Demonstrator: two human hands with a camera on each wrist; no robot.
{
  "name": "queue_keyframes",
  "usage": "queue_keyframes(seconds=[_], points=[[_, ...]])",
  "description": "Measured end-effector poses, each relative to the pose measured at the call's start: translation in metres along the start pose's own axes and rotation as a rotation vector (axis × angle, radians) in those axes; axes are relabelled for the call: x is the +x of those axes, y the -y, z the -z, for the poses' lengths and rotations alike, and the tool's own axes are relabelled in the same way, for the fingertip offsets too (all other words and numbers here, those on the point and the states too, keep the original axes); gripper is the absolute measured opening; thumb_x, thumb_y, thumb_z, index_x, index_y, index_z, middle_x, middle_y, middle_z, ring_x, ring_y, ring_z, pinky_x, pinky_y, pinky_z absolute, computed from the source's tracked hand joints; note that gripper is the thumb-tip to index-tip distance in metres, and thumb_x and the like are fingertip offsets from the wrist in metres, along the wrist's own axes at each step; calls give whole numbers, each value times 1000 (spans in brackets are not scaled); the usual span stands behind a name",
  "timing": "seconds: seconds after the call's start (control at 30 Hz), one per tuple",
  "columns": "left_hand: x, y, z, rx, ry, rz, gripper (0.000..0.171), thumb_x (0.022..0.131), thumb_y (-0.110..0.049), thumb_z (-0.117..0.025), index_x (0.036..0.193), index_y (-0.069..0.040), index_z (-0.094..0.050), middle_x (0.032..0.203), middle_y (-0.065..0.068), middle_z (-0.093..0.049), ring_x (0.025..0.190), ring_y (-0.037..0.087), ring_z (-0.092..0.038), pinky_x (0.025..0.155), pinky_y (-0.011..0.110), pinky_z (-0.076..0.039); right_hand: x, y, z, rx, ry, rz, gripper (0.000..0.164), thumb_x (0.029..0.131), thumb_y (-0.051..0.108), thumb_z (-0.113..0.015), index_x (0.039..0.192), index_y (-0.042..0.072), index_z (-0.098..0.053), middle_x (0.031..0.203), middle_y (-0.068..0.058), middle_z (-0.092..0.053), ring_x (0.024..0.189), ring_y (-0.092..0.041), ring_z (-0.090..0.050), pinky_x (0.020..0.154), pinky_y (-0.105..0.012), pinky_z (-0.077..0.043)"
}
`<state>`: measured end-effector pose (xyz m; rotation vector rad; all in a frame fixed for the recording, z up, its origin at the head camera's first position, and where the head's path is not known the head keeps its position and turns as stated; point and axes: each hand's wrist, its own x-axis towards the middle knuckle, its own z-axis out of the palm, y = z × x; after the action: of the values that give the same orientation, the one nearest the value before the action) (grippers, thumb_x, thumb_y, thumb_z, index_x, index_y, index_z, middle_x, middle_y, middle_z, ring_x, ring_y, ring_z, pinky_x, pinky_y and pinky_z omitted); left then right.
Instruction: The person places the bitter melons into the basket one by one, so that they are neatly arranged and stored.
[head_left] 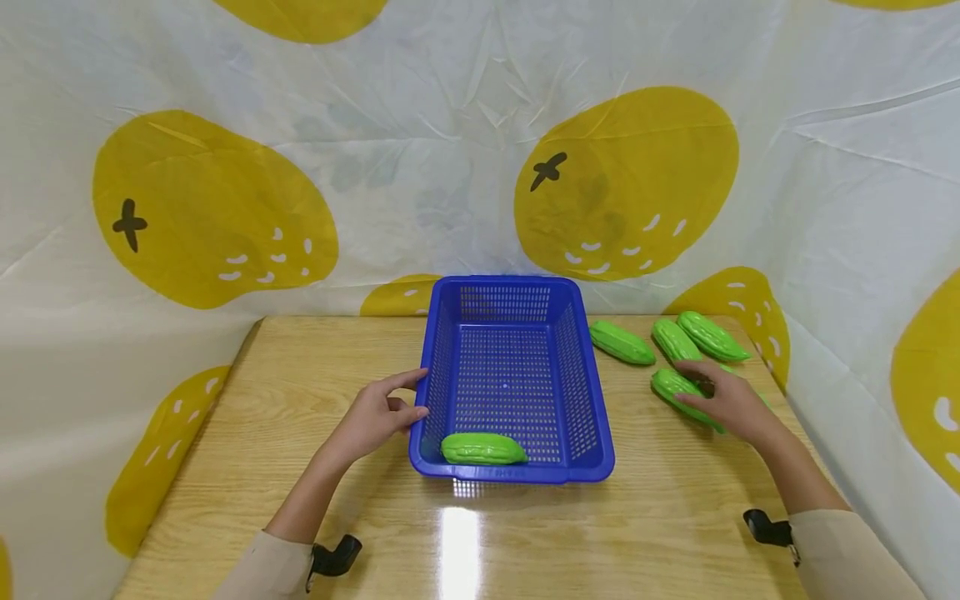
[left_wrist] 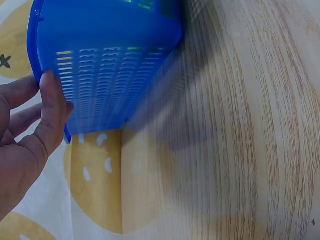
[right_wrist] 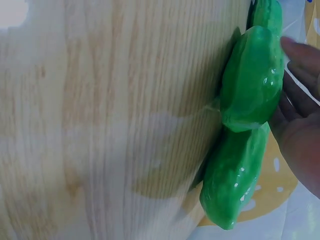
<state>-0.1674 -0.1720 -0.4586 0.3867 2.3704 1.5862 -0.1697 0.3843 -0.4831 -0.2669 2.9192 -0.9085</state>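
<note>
My left hand grips the left rim of a blue plastic basket; in the left wrist view its fingers lie against the basket's outer wall. Inside, a glossy green bitter melon lies across the near end. On the right, my right hand is over another bitter melon, fingers spread loosely and thumb close to it. In the right wrist view this hand is beside a bitter melon; whether it touches is hard to tell.
More bitter melons lie at the table's back right: one beside the basket, two behind my right hand, and another partly hidden by it. The wooden table backs onto a white curtain with yellow fruit prints.
</note>
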Motion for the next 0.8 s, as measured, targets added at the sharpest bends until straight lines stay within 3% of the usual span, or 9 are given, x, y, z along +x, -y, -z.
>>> queue_keyframes(seconds=[0.27, 0.57, 0.7, 0.8], points=[[0, 0, 1, 0, 5, 2, 62, 95, -5, -73, 153, -8, -50, 130, 18, -61, 70, 18, -67, 62, 29, -61, 4, -4, -3, -82, -3, -12, 55, 93, 16, -77, 143, -1, -58, 147, -30, -52, 135, -57, -43, 103, -73, -41], [1, 0, 1, 2, 1, 4, 63, 95, -5, -74, 153, -9, -50, 130, 18, -61, 70, 20, -68, 69, 52, -63, 1, -4, -6, 19, 51, -32, 56, 97, 18, -73, 146, 1, -52, 147, -34, -49, 134, -58, -44, 104, -71, -43], [1, 0, 1, -2, 1, 7, 63, 95, -6, -74, 153, -8, -50, 131, 18, -61, 70, 20, -68, 70, 54, -63, 0, -6, -8, 56, 71, -17, 59, 98, 18, -72, 148, -1, -46, 148, -34, -47, 135, -58, -43, 104, -71, -42], [0, 0, 1, -9, 3, 8, 63, 95, -6, -74, 153, -8, -50, 131, 18, -61, 70, 20, -68, 68, 48, -64, -2, -7, -10, 61, 76, -3, 63, 99, 21, -72, 150, -1, -43, 147, -34, -47, 133, -58, -44, 102, -72, -43]])
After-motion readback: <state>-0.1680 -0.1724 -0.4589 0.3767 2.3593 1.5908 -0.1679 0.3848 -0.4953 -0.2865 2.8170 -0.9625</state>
